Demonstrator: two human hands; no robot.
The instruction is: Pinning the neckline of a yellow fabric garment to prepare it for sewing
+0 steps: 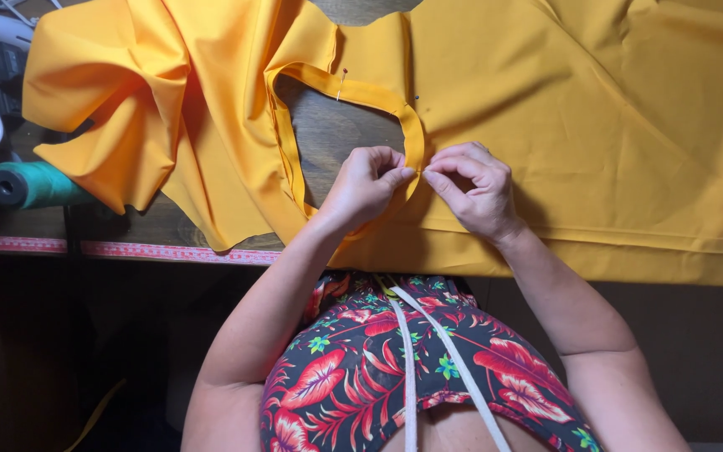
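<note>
Large sheet of orange-yellow woven fabric (596, 125) spread over dark wooden table (336, 134), covering most of it from 9 to 3 o'clock. A folded orange binding strip (414, 134) follows the curved cut-out edge; two pins already in it, a red-headed pin (342, 81) at about 11 o'clock of the curve and a small blue-headed pin (416, 97) at about 1 o'clock. Judged: upper stretch of the curve pinned, lower part toward 6 o'clock not yet fastened. Left hand (366, 184) pinches the strip between thumb and forefinger, other fingers curled. Right hand (474, 188) just beside it at 3 o'clock, fingertips pressed together on the strip edge; whether a pin is held, cannot tell. Teal thread spool (31, 184) at far 9 o'clock, red measuring tape (169, 251) along table edge. No containers visible.
</note>
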